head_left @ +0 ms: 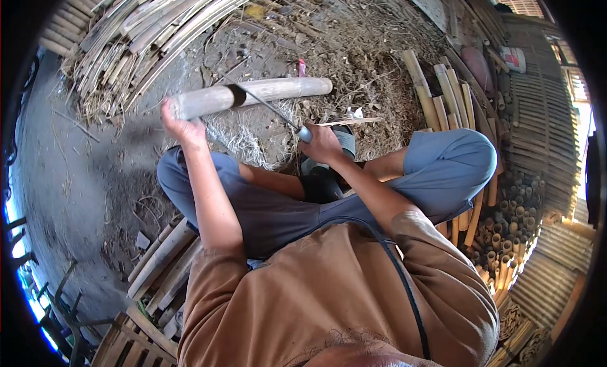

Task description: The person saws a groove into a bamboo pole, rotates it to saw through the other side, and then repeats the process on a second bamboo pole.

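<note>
A thick pale bamboo pole (284, 88) lies roughly level in front of my legs, with a dark band left of its middle. My left hand (184, 125) grips its left end, fingers partly hidden behind it. My right hand (321, 143) is closed around the pale handle of a long thin blade (272, 109). The blade slants up and left from that hand and crosses the bamboo beside the dark band. A thin split sliver (351, 121) shows just right of my right hand.
Stacked bamboo strips (133, 44) lie at the upper left. Cut bamboo pieces (447, 95) stand right of my feet, with many narrow tubes (506, 240) farther down. Shavings (373, 63) litter the ground ahead. A small red object (301, 68) lies beyond the pole.
</note>
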`<state>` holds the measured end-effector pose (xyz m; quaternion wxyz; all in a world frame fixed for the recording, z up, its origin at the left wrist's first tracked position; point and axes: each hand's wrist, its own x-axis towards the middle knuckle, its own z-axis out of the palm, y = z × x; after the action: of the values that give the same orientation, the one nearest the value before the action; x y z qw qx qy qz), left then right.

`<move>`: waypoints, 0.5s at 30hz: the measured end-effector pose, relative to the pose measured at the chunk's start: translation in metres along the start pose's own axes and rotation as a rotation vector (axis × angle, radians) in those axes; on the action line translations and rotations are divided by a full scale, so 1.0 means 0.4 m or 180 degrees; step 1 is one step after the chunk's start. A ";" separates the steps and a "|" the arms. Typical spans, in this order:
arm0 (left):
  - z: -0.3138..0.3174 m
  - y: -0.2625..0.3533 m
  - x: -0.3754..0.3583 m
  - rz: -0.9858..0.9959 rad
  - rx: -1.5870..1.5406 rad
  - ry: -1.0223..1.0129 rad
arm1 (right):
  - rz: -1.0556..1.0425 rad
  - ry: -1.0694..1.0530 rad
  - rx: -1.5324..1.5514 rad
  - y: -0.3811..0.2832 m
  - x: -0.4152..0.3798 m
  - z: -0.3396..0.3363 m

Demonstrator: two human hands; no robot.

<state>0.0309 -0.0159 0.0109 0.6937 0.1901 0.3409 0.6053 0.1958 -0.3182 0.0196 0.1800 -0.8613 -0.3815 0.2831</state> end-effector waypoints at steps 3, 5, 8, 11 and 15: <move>-0.040 -0.004 0.002 0.0065 0.0098 0.0272 | 0.0816 0.0258 0.0182 0.143 0.031 0.073; -0.033 0.000 -0.004 0.0001 0.0064 0.0436 | 0.1163 0.0180 -0.0030 0.229 0.071 0.092; -0.019 -0.013 -0.013 0.0125 -0.0330 -0.0266 | 0.1233 0.0741 -0.0780 0.243 0.086 0.156; -0.037 -0.049 0.011 0.0430 0.0015 -0.0309 | 0.0831 0.0365 0.0114 0.063 0.034 0.077; 0.046 0.029 -0.078 0.0607 0.0640 0.0203 | 0.0237 0.0006 0.0215 0.026 0.041 0.030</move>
<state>0.0344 -0.0412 0.0391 0.5994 0.2709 0.4021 0.6369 0.2031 -0.3115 -0.0010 0.1987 -0.8686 -0.3392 0.3016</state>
